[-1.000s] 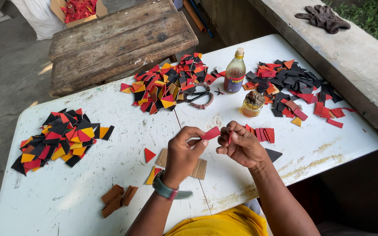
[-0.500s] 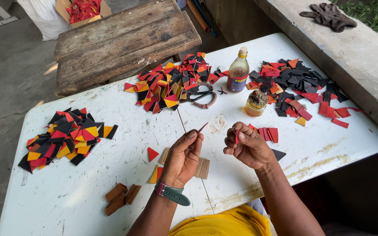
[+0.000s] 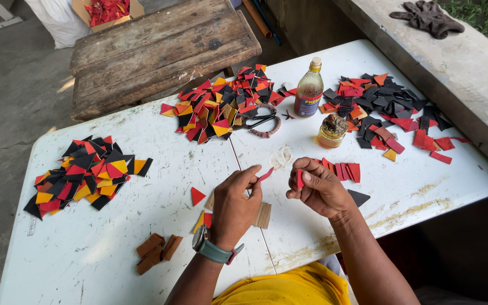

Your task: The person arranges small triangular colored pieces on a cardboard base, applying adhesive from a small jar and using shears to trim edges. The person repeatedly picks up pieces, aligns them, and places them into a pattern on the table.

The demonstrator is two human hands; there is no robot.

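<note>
Above the middle of the white desk (image 3: 142,265), a small red strip (image 3: 266,174) is pinched between the fingertips of the left hand (image 3: 234,204), which bears a watch at the wrist. Just beside it, a second red piece (image 3: 300,178) is held by the closed fingers of the right hand (image 3: 318,187). Brown card pieces (image 3: 262,214) are seen under the left hand. A row of red strips (image 3: 347,170) lies near the right hand, a small jar (image 3: 332,131) and a bottle (image 3: 309,90) stand beyond it, and heaps of red, black and yellow pieces (image 3: 221,104) are spread farther off
</note>
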